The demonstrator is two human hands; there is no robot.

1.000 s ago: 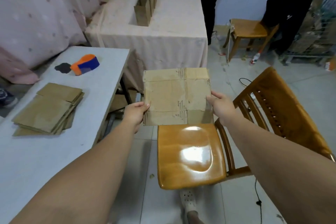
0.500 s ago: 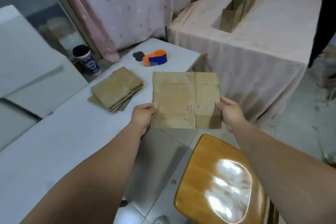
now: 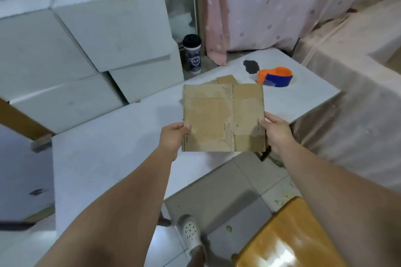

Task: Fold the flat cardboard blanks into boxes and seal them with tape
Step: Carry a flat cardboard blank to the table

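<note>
I hold a flat brown cardboard blank [image 3: 217, 117] upright in front of me over the white table [image 3: 108, 154]. My left hand [image 3: 173, 138] pinches its lower left edge and my right hand [image 3: 276, 134] grips its lower right edge. The blank is creased and still folded flat. Behind it, only the top corner of a stack of flat blanks [image 3: 226, 79] shows on the table. An orange and blue tape dispenser [image 3: 275, 76] lies on the table's far right part, beyond the blank.
White foam boxes [image 3: 86, 34] are piled at the left and back. A dark lidded cup [image 3: 193, 54] stands by a pink curtain [image 3: 282, 4]. A cloth-covered table [image 3: 358, 97] is at the right. A wooden chair seat [image 3: 288, 238] is at the lower right, with my white shoe [image 3: 191, 232] on the floor.
My view has swung left, from the chair to the white table. The blank stays held in both hands and now hides most of the stack of blanks.
</note>
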